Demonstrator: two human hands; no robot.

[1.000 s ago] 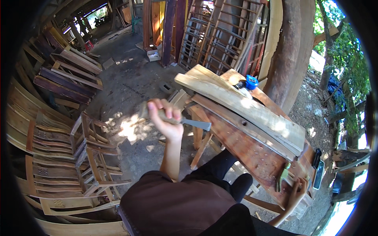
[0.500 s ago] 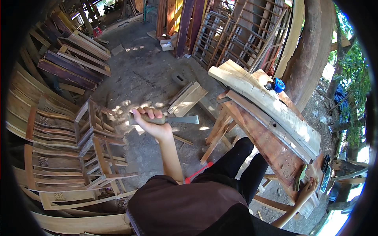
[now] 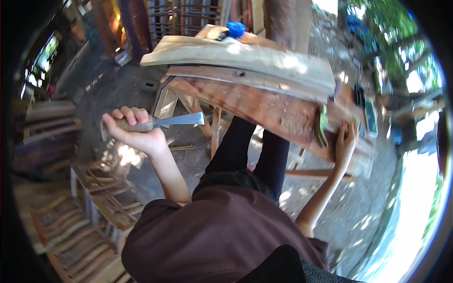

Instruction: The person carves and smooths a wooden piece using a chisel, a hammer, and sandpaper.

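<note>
My left hand (image 3: 134,127) is closed round the wooden handle of a chisel (image 3: 181,119), held up in the air left of the bench. Its wide metal blade points right. On the far right, my right hand (image 3: 347,141) reaches down to the end of the wooden workbench (image 3: 264,106), its fingers bent; whatever lies under them cannot be made out. Just left of that hand lies a slim, curved green item (image 3: 322,126). A long pale plank (image 3: 250,59) with a curved edge rests along the bench's far side, wood shavings lying in front of it.
Beyond the plank sits a round blue object (image 3: 236,29). A flat dark-and-teal object (image 3: 371,120) lies at the bench's right end. Slatted wooden chair frames (image 3: 80,226) stand at the lower left, with stacked boards (image 3: 47,127) behind them. Wooden legs (image 3: 193,108) support the bench.
The whole view has swung to the right, bringing the bench in front of me. My left hand keeps its hold on the chisel; my right hand stays at the bench end.
</note>
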